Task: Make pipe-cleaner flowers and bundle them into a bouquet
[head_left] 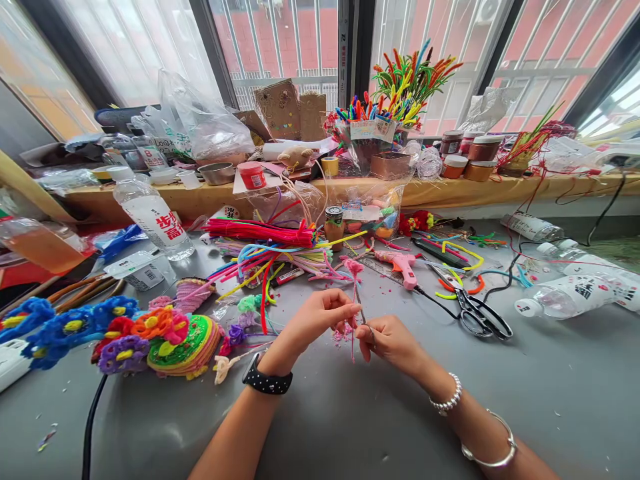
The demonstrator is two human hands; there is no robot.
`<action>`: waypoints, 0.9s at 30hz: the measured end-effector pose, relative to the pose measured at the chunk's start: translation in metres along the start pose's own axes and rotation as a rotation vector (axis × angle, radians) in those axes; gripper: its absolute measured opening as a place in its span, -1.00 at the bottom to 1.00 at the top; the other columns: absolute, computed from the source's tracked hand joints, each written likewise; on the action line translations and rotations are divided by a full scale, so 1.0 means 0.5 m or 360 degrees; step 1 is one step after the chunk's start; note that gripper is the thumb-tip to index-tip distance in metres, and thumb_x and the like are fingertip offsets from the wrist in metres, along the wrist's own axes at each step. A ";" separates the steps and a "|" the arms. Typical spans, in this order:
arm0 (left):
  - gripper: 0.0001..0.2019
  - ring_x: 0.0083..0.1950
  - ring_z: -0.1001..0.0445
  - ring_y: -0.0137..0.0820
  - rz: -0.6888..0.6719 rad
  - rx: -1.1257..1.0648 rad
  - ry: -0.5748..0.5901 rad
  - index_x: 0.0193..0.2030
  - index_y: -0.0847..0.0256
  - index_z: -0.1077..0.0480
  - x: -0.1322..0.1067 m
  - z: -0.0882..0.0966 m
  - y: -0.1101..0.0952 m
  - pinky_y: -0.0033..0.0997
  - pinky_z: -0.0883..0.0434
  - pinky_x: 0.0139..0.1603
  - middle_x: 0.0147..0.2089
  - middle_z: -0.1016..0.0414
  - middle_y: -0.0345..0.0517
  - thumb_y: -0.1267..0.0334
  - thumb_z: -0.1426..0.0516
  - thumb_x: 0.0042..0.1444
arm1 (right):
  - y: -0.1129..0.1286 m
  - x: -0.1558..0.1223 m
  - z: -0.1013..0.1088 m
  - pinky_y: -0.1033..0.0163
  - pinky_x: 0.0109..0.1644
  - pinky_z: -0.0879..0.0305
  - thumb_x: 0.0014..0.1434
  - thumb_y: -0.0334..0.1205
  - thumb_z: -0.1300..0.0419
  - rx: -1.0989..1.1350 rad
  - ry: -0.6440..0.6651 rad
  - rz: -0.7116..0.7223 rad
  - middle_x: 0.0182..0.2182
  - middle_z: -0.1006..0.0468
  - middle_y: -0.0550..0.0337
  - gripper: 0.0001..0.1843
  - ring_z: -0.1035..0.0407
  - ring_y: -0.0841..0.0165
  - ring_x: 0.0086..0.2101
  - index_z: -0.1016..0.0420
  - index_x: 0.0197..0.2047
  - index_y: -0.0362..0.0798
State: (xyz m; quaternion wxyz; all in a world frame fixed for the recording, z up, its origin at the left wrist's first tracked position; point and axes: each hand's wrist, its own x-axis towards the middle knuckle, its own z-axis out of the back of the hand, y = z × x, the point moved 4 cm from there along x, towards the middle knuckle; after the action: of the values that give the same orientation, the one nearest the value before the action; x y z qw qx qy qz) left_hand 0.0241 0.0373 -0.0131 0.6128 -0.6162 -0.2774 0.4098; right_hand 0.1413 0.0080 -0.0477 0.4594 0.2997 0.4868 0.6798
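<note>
both hands pinched a pink pipe-cleaner flower (354, 268) above the grey counter (550, 400).

the left hand (320, 319) had its fingers (346, 310) closed on the thin stem just under the fuzzy head, and the right hand (393, 341) gripped the same stem a little lower, fingers curled shut around it. the flower stood upright between the two hands, its loose tail hanging below them over a scatter of pink fluff. it looked very light, soft on the outside with a bendable wire core, so it would likely kink if squeezed hard; the bare stem seemed the safest place to hold, not the fluffy head. scissors (475, 313) and a pink glue gun (403, 265) lay near to the right, a heap of pipe cleaners (270, 247) lay behind, and finished flowers (150, 333) sat to the left.
</note>
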 end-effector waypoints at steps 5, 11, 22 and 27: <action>-0.76 -0.60 -0.20 -0.62 -0.0032 0.0005 -0.0009 -0.52 0.30 -0.24 0.000 0.002 0.000 -0.61 -0.08 -0.58 -0.61 -0.28 -0.31 0.14 -0.11 -0.10 | -0.006 0.003 0.000 0.37 -0.62 0.11 -0.03 0.30 0.17 0.0056 0.0015 0.0021 -0.83 0.03 0.37 -0.28 0.06 0.56 -0.73 -0.38 -0.74 -0.17; -0.76 -0.59 -0.20 -0.62 0.0000 0.0021 -0.0026 -0.52 0.31 -0.25 -0.001 0.000 0.001 -0.59 -0.09 -0.56 -0.59 -0.30 -0.28 0.14 -0.13 -0.13 | 0.008 -0.004 -0.017 0.38 -0.57 0.02 -0.05 0.34 0.39 0.0035 0.0255 0.0172 -0.75 -0.17 0.29 -0.17 -0.05 0.52 -0.67 -0.41 -0.57 -0.17; -0.75 -0.59 -0.20 -0.60 0.0053 -0.0013 0.0103 -0.51 0.30 -0.26 -0.001 -0.007 0.004 -0.58 -0.13 -0.55 -0.62 -0.28 -0.29 0.13 -0.13 -0.14 | 0.007 -0.005 -0.015 0.37 -0.53 -0.01 -0.01 0.31 0.39 -0.0062 0.0204 0.0180 -0.73 -0.16 0.30 -0.23 -0.03 0.52 -0.65 -0.31 -0.65 -0.15; -0.75 -0.59 -0.18 -0.61 -0.0030 0.0004 0.0013 -0.53 0.30 -0.25 0.000 -0.001 -0.001 -0.59 -0.10 -0.56 -0.61 -0.28 -0.29 0.12 -0.12 -0.12 | 0.008 -0.005 -0.013 0.38 -0.53 -0.01 0.00 0.30 0.37 -0.0089 0.0197 0.0163 -0.71 -0.19 0.29 -0.23 -0.07 0.52 -0.64 -0.35 -0.62 -0.15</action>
State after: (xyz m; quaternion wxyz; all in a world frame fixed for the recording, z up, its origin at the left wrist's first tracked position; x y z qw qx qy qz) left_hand 0.0245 0.0371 -0.0128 0.6184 -0.6145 -0.2801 0.4019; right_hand 0.1354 0.0027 -0.0463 0.4013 0.2687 0.4792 0.7329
